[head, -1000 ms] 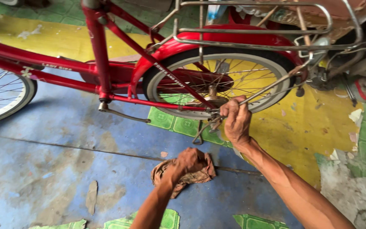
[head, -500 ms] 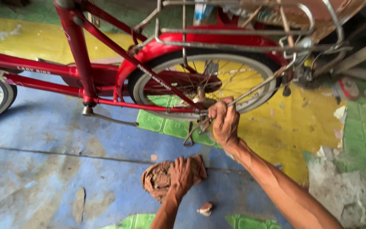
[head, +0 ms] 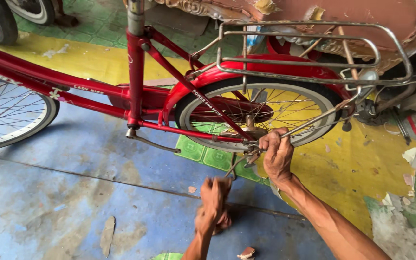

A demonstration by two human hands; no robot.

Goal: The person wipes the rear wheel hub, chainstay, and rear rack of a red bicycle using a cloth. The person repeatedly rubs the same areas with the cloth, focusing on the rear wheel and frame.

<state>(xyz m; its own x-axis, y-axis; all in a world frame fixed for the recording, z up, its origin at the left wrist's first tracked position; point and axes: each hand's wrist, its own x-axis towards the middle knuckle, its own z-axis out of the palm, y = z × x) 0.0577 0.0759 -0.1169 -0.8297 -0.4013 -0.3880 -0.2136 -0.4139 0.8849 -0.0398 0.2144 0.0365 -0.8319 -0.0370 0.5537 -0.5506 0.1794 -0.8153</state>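
Rag of brownish crumpled cloth [head: 217, 222]: bunched under the left hand [head: 214, 197], low in the view and blurred. Left fingers curl down around it in a clenched grasp; it hangs just below the knuckles, over the worn blue-painted concrete floor [head: 73, 192]. A small broken chip of debris [head: 246, 252] lies on the floor just right of and nearer than that wrist.

Right hand [head: 276, 154]: beyond and to the right of the left. Fingers closed in a fist at the rear axle [head: 252, 155] of the red steel-framed bicycle [head: 136, 91]; what they grip is hidden inside the fist, cannot tell. A thin chrome stay [head: 318, 118] runs up and rightward from the knuckles.

Just beyond these fingers: spoked rear wheel with pale tyre [head: 196, 103], under the red mudguard [head: 266, 65]. Above it, the chrome wire luggage rack [head: 314, 36]. Green patterned tiles [head: 208, 155] lie left of the fist, yellow-painted floor [head: 362, 168] to its right.

Far left: front wheel [head: 10, 115].
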